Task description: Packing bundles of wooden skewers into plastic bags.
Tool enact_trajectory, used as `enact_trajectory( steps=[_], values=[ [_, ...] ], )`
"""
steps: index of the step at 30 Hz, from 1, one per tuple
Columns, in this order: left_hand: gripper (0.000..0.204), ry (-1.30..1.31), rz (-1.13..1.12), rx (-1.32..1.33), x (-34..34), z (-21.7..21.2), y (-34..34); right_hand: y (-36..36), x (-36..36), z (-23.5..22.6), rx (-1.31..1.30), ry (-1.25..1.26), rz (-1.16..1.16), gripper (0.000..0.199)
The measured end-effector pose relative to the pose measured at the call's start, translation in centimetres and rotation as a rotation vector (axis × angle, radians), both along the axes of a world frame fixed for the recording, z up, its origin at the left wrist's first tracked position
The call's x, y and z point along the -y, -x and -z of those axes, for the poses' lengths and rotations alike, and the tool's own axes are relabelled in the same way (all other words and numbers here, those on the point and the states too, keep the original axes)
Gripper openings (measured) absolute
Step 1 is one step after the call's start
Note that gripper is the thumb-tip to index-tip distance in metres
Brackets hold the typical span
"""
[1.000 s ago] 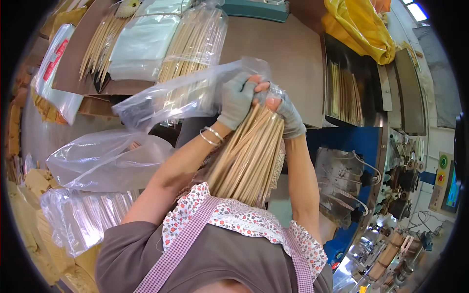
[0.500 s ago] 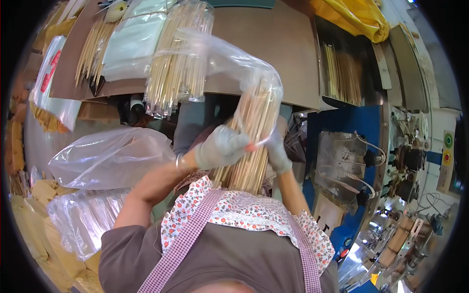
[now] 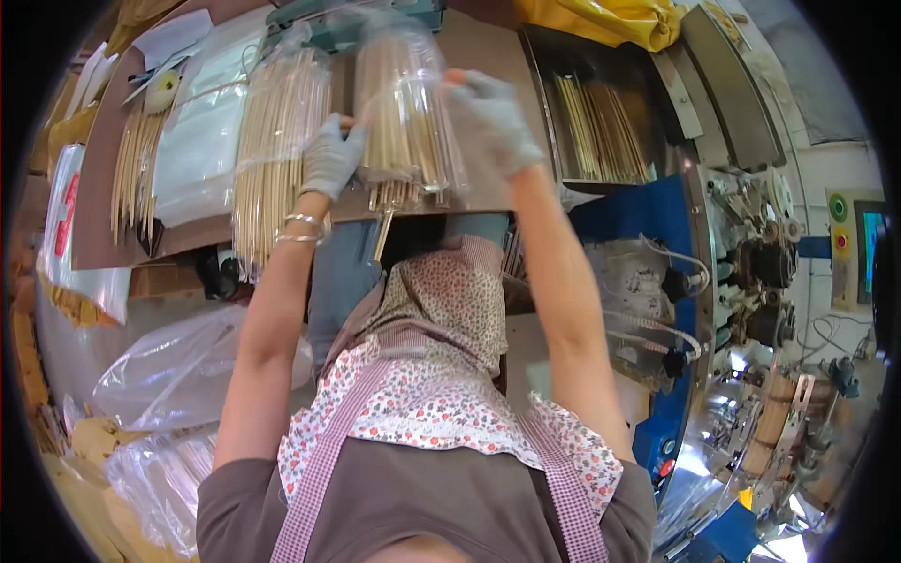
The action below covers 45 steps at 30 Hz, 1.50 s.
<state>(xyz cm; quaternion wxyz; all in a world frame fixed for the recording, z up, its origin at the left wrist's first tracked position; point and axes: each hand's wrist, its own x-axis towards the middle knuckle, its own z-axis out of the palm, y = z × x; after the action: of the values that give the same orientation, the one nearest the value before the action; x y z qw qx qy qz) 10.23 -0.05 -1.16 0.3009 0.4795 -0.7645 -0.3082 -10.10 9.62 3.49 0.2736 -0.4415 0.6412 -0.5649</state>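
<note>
A clear plastic bag of thin wooden sticks [image 3: 402, 122] lies on the brown tabletop, its upper end blurred. Several stick ends poke out at its lower edge, and one hangs lower than the others. My left hand [image 3: 330, 161], in a pale glove with bare fingertips, is open against the bag's left side. On the other side is my right hand [image 3: 499, 117], gloved alike and slightly blurred, fingers bent loosely and apart. Whether it touches the film is unclear. Left of my left hand lies another bag of sticks [image 3: 280, 141].
A stack of flat clear bags [image 3: 202, 131] and loose sticks [image 3: 136, 169] lie at the table's left. A dark tray [image 3: 554, 174] of sticks stands to the right, near yellow cloth [image 3: 601, 21]. A green device [image 3: 314, 33] sits at the back; a blue machine [image 3: 680, 375] stands right.
The bag of sticks went from upright before my apron to lying on the table. Both hands moved forward and spread to its sides. My view shifted.
</note>
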Motion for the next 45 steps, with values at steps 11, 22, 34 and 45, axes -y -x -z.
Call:
enact_trajectory(
  steps=[11, 22, 34, 45],
  values=[
    [0.058, 0.354, 0.267, 0.133, 0.8, -2.2, 3.7, 29.3, -7.4, 11.6, -0.661, -1.340, 0.473, 0.129],
    [0.024, 0.277, 0.193, 0.188, 3.8, -2.3, 6.2, 24.1, -3.2, 10.2, -0.297, -0.836, 0.377, 0.049],
    [0.018, -0.653, 0.418, -0.476, 7.7, -2.7, 7.6, 3.6, -3.5, 0.3, -1.007, -0.569, -0.254, 0.075],
    [0.007, 0.925, 0.511, -0.134, 1.2, -2.8, 10.0, 0.7, -4.2, -4.5, -0.622, -0.849, -0.091, 0.079]
  ],
)
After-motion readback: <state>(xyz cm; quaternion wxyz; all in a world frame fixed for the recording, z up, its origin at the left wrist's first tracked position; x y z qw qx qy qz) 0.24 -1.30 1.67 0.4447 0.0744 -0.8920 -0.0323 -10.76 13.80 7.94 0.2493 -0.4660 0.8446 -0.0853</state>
